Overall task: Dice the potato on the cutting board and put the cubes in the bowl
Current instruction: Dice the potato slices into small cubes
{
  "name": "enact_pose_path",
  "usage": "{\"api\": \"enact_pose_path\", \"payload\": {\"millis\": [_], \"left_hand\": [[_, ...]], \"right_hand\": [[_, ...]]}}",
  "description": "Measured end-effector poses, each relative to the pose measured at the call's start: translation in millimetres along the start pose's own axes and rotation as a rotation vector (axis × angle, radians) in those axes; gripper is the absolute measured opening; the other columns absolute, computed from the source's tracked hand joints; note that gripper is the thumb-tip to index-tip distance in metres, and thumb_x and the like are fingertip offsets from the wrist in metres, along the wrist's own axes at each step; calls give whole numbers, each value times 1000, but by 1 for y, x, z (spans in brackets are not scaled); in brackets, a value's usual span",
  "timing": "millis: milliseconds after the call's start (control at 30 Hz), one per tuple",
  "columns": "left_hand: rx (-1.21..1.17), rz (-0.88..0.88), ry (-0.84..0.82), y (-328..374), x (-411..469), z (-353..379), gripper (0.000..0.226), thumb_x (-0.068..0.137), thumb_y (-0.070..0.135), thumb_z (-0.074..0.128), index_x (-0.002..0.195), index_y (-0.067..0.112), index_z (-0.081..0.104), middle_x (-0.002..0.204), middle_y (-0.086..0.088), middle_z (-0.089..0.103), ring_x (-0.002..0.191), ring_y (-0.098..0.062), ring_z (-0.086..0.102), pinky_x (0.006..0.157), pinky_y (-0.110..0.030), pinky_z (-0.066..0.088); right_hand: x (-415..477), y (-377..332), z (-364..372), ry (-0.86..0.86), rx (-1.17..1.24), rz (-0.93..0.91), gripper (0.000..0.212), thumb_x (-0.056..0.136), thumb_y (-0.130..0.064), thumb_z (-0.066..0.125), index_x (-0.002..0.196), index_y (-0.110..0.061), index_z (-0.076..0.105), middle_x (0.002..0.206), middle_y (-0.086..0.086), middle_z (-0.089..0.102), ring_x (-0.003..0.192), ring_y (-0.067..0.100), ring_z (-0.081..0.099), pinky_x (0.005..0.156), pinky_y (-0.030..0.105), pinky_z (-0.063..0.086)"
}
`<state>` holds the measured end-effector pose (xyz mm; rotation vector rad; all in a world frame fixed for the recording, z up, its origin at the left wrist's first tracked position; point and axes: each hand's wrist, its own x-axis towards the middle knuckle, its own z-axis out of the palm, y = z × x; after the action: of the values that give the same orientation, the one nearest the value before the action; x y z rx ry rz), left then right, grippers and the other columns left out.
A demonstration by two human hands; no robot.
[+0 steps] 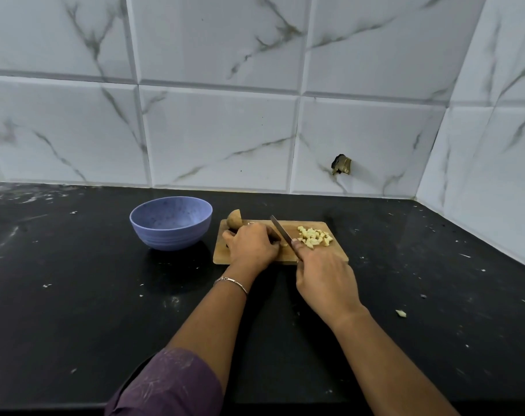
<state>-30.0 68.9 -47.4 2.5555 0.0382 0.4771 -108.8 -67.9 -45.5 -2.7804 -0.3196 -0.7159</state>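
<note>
A wooden cutting board (330,228) lies on the black counter. An uncut brown potato half (234,219) sits at its far left corner. A pile of pale potato cubes (313,236) lies on the board's right side. My left hand (250,246) curls over a potato piece in the middle of the board, and that piece is mostly hidden. My right hand (325,280) grips the handle of a knife (280,231); the blade slants down just right of my left fingers. A blue bowl (171,222) stands left of the board with nothing visible inside.
The black counter (75,280) is speckled with white scraps. One stray potato bit (400,313) lies to the right of my right forearm. Marble-patterned tiled walls close the back and the right side, with a broken hole (341,166) in the back wall.
</note>
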Motion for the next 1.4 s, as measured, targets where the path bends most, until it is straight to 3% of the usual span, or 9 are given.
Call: {"api": "enact_pose_path", "payload": {"millis": [167,567,867,1033,1200,1400], "left_hand": [[63,-7,3,6,-3,0,17,87,35,59,94,30,74,95,9,71,104,-15,61,104,-46,20],[51,-11,3,10,-5,-1,16,87,38,59,90,29,72,95,7,71,105,-16,59,100,-44,22],[63,6,14,10,-5,-1,15,88,37,59,90,30,72,93,8,70,101,-16,60,96,-43,23],[77,-1,18,11,-6,-1,15,88,38,59,87,29,71,92,8,70,100,-15,60,97,-43,23],[88,-3,42,11,-7,0,15,87,39,59,80,29,66,88,6,69,95,-16,61,96,-44,25],[92,-7,62,12,-7,3,18,86,37,57,86,27,72,90,6,69,97,-17,61,93,-43,25]], "right_hand": [[-1,0,-1,-21,3,-7,49,103,-20,47,151,-31,40,93,-8,63,81,10,60,67,26,52],[5,-9,4,-73,-124,-94,45,101,-9,44,144,-20,47,101,-1,67,90,17,66,69,29,49],[7,-8,2,-89,-91,-68,54,100,-8,43,152,-22,37,102,0,67,92,19,65,66,29,42],[10,-8,2,-104,-82,-61,49,101,-8,43,148,-20,44,104,0,68,94,19,65,72,31,50],[5,-7,-2,-77,-77,-61,48,101,-12,47,148,-24,44,103,-2,67,92,16,65,75,30,53],[-5,-2,-10,-15,-38,-11,41,102,-24,49,141,-37,52,107,-9,67,97,11,63,75,27,52]]}}
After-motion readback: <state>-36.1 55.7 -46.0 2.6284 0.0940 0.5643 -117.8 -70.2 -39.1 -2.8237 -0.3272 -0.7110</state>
